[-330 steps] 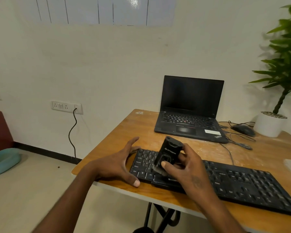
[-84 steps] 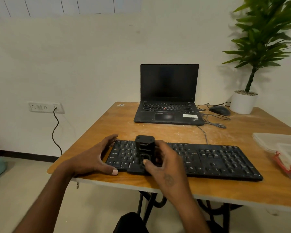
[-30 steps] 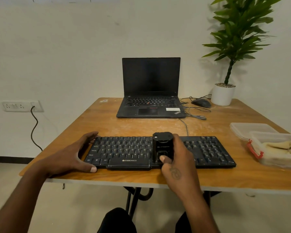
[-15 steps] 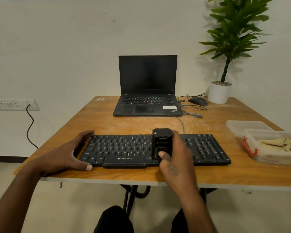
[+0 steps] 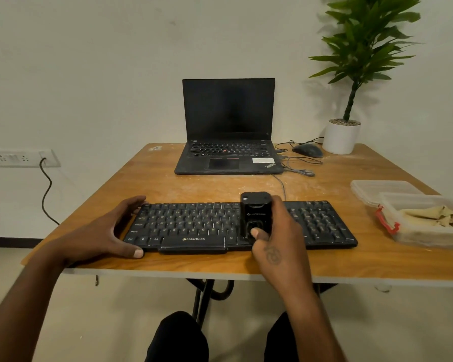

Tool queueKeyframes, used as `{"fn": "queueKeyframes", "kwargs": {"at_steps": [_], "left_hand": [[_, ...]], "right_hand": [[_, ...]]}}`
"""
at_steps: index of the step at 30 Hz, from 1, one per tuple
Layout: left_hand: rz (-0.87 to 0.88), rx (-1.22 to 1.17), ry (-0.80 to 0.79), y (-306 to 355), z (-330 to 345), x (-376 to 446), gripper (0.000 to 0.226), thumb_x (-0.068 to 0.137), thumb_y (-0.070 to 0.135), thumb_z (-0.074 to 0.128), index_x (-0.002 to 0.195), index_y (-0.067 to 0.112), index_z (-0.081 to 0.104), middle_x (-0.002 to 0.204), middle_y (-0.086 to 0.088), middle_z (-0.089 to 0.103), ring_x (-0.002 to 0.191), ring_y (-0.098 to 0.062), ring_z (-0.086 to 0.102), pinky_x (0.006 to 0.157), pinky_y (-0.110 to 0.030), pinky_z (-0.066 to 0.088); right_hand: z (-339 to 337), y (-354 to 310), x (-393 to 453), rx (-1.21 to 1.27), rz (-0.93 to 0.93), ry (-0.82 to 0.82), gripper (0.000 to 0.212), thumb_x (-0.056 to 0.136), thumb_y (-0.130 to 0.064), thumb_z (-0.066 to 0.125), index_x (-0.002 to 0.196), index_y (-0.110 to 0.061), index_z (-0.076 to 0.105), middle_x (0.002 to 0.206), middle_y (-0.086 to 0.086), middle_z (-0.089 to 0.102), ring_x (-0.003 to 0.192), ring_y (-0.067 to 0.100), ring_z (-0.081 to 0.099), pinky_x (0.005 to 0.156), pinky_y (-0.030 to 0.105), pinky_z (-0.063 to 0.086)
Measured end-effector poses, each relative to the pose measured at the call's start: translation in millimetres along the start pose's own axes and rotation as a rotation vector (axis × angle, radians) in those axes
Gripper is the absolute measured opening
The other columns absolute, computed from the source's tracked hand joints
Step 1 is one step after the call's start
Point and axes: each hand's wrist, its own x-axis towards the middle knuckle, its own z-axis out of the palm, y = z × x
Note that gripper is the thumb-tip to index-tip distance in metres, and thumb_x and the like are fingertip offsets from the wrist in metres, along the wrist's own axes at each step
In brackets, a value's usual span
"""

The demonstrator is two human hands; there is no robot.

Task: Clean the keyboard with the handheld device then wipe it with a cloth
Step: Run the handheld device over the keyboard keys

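Scuffed, dusty wooden tabletop (image 5: 215,186) carried a flat black keyboard (image 5: 194,226) along its near edge. On its middle stood a boxy black handheld device (image 5: 255,214), gripped by the right hand (image 5: 277,244). The left hand (image 5: 107,233) braced the keyboard's left end, fingers spread. A crumpled cloth (image 5: 429,214) lay in a clear plastic tub (image 5: 426,232) at the right.

We see a tabletop (image 5: 220,188) of orange-brown wood grain, smooth with a dull sheen and pale dusty scuffs. The keyboard (image 5: 194,226) looks like matt black plastic, its keys dusty. The handheld device (image 5: 255,214) is black plastic, slightly glossy on top. The clear container (image 5: 426,232) is cloudy translucent plastic holding a crumpled yellowish cloth (image 5: 429,215). The laptop (image 5: 228,142) is matt black; the plant pot (image 5: 341,138) smooth matt white
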Motion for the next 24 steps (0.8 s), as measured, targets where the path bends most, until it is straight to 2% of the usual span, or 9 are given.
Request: {"fn": "queueKeyframes", "kwargs": {"at_steps": [3, 5, 7, 10, 14, 16, 19, 21, 24], "left_hand": [[-0.011, 0.010, -0.002, 2.3, -0.1, -1.2, 0.120, 0.052, 0.056, 0.096, 0.146, 0.066, 0.021, 0.147, 0.021, 0.042, 0.129, -0.004, 0.051, 0.099, -0.025, 0.048], [-0.015, 0.015, -0.001, 3.2, 0.1, -1.9, 0.119, 0.054, 0.054, 0.096, 0.146, 0.065, 0.021, 0.146, 0.022, 0.041, 0.129, -0.003, 0.051, 0.097, -0.023, 0.048], [-0.018, 0.012, -0.004, 4.1, 0.6, -2.4, 0.118, 0.056, 0.052, 0.096, 0.147, 0.065, 0.021, 0.147, 0.022, 0.041, 0.129, -0.003, 0.050, 0.097, -0.022, 0.048], [-0.025, 0.006, -0.007, 4.6, 0.6, -3.3, 0.118, 0.056, 0.051, 0.096, 0.147, 0.064, 0.021, 0.148, 0.022, 0.040, 0.130, -0.004, 0.050, 0.097, -0.022, 0.048], [-0.022, -0.004, -0.018, 8.1, 1.6, -3.8, 0.120, 0.055, 0.052, 0.095, 0.147, 0.066, 0.019, 0.151, 0.021, 0.037, 0.132, -0.004, 0.047, 0.097, -0.022, 0.047], [-0.020, -0.016, -0.025, 9.6, 1.8, -3.3, 0.124, 0.053, 0.054, 0.095, 0.147, 0.066, 0.016, 0.154, 0.022, 0.032, 0.134, -0.003, 0.043, 0.096, -0.021, 0.046], [-0.015, -0.019, -0.027, 10.7, 3.1, -1.8, 0.128, 0.050, 0.058, 0.094, 0.148, 0.067, 0.012, 0.157, 0.026, 0.027, 0.137, -0.001, 0.038, 0.096, -0.020, 0.044], [-0.016, -0.014, -0.016, 10.3, 3.8, 0.5, 0.128, 0.049, 0.059, 0.094, 0.148, 0.067, 0.012, 0.154, 0.025, 0.029, 0.134, 0.000, 0.040, 0.095, -0.020, 0.044], [-0.013, -0.010, 0.000, 7.5, 4.7, 1.8, 0.128, 0.048, 0.060, 0.095, 0.147, 0.068, 0.014, 0.151, 0.024, 0.033, 0.130, 0.000, 0.043, 0.094, -0.021, 0.044]], "right_hand": [[8.1, -4.5, -2.4, 0.022, -0.038, -0.066, 0.052, 0.087, 0.012, 0.060, 0.121, -0.026, 0.049, 0.104, -0.006, 0.063, 0.084, -0.028, 0.052, 0.060, 0.001, 0.045], [-0.8, -4.3, -1.6, 0.057, -0.024, -0.067, 0.052, 0.089, 0.009, 0.061, 0.114, -0.034, 0.048, 0.103, -0.014, 0.061, 0.084, -0.022, 0.055, 0.060, 0.004, 0.046], [-17.2, 0.4, -0.2, 0.081, 0.007, -0.030, 0.050, 0.090, 0.005, 0.063, 0.109, -0.038, 0.046, 0.099, -0.019, 0.059, 0.083, -0.013, 0.055, 0.058, 0.011, 0.044], [-33.1, 8.8, 3.3, 0.077, 0.025, 0.061, 0.045, 0.089, 0.002, 0.065, 0.107, -0.035, 0.045, 0.093, -0.016, 0.057, 0.082, -0.007, 0.052, 0.068, 0.019, 0.045], [-17.3, 1.8, 1.8, 0.027, 0.028, 0.053, 0.047, 0.089, 0.003, 0.064, 0.115, -0.031, 0.048, 0.100, -0.013, 0.058, 0.085, -0.003, 0.053, 0.059, 0.011, 0.037], [-4.0, -2.0, -1.5, 0.013, -0.014, 0.002, 0.047, 0.088, 0.007, 0.061, 0.114, -0.030, 0.049, 0.100, -0.012, 0.060, 0.083, -0.006, 0.054, 0.054, 0.010, 0.043], [0.1, -3.2, -2.6, 0.025, -0.048, -0.034, 0.046, 0.088, 0.008, 0.061, 0.113, -0.030, 0.051, 0.097, -0.013, 0.061, 0.082, -0.009, 0.056, 0.059, 0.011, 0.045], [-12.3, -1.1, -0.5, 0.069, -0.026, -0.052, 0.049, 0.091, 0.005, 0.061, 0.114, -0.037, 0.050, 0.098, -0.023, 0.056, 0.089, -0.011, 0.054, 0.064, 0.010, 0.042], [-41.5, 8.9, 0.5, 0.125, 0.021, -0.035, 0.057, 0.091, 0.007, 0.061, 0.101, -0.047, 0.047, 0.097, -0.030, 0.054, 0.090, -0.016, 0.053, 0.065, 0.008, 0.040]]}}
